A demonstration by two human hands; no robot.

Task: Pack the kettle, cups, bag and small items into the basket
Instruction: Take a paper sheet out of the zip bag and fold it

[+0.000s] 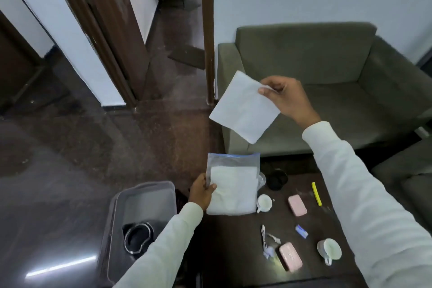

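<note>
My left hand (201, 192) grips the left edge of a clear zip bag (232, 182) filled with white napkins, held upright over the dark table (224, 252). My right hand (286, 98) holds a single white folded napkin (243, 106) up in the air above the bag. A grey plastic basket (117, 217) stands on the floor at the left, with the black kettle (138, 237) inside it. Two white cups (264, 203) (329, 250), two pink cases (297, 205) (290, 256), a yellow stick (316, 193), a small blue packet (301, 231) and white sachets (267, 242) lie on the table.
A black round base (277, 179) sits at the table's far edge. A grey-green armchair (327, 72) stands behind the table, another seat (406, 170) at the right. A wooden door frame (208, 30) and dark polished floor (93, 147) are to the left.
</note>
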